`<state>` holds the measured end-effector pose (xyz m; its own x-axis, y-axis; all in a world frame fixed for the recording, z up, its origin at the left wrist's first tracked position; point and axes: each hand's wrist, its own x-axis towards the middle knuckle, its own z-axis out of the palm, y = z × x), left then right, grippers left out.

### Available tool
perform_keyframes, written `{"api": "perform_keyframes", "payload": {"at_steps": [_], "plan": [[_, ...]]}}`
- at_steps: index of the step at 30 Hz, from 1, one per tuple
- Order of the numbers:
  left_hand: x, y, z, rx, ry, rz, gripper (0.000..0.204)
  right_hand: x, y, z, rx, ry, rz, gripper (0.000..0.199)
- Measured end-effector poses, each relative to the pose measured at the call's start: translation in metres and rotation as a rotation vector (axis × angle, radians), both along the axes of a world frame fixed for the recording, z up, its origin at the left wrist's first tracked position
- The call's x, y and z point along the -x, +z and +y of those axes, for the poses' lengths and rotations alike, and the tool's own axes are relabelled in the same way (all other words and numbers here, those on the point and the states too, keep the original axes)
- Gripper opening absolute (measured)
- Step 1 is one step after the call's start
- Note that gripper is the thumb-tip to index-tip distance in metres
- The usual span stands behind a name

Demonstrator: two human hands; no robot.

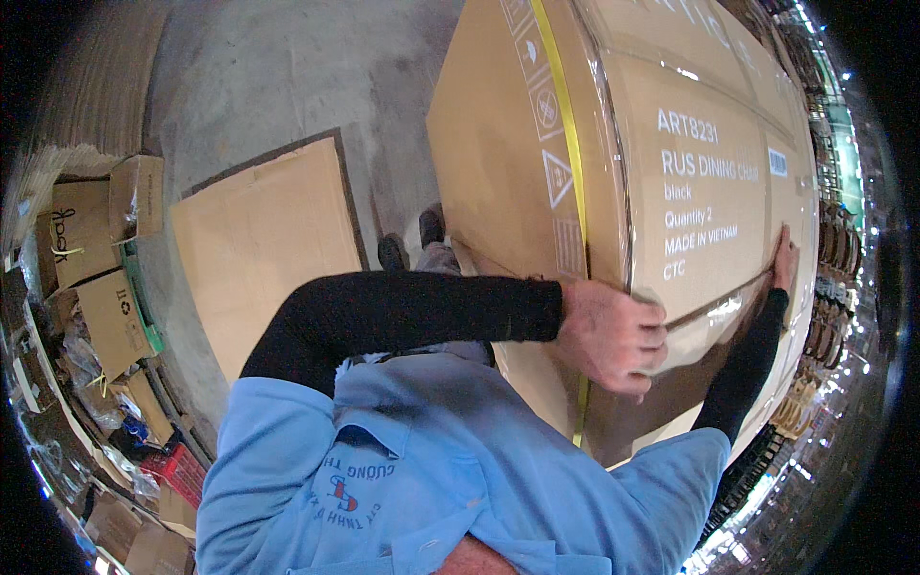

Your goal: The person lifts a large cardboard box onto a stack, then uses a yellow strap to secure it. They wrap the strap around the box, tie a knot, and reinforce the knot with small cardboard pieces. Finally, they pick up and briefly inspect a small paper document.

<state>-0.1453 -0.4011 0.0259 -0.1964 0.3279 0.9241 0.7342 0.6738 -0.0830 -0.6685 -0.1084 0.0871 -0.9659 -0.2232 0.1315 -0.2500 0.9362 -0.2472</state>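
Observation:
A large brown carton (709, 230) with white printing stands in front of me on the right, with clear tape along its edges and seam. A yellow strap (578, 196) runs down its left side. My left hand (613, 337) is at the carton's near edge, knuckles up and fingers curled in; whatever they may hold is hidden. Farther right, my right hand (786, 257) rests against the printed face beside the taped seam, its fingers stretched out. Black sleeves cover both forearms.
A flat cardboard sheet (273, 225) lies on the grey concrete floor (278, 67) to the left. Beyond it are small open cartons (113, 321), plastic wrap and a red crate (177, 471). Stacked cardboard (81, 77) stands at the far left. Rows of brown curved parts (832, 287) line the right.

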Motion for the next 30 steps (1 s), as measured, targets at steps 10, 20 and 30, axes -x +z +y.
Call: {"api": "perform_keyframes", "payload": {"at_steps": [10,20,30], "plan": [[-0.001,0.000,-0.002,0.042,-0.023,-0.003,0.027,-0.009,-0.014,-0.013,-0.109,-0.089,0.004,0.093],[0.018,-0.011,0.021,-0.072,-0.201,0.026,0.028,-0.011,-0.031,0.004,0.529,-0.019,-0.369,0.068],[0.019,0.011,-0.023,-0.189,-0.339,0.091,0.026,0.018,-0.013,0.061,-0.182,0.205,-0.005,0.053]]}}
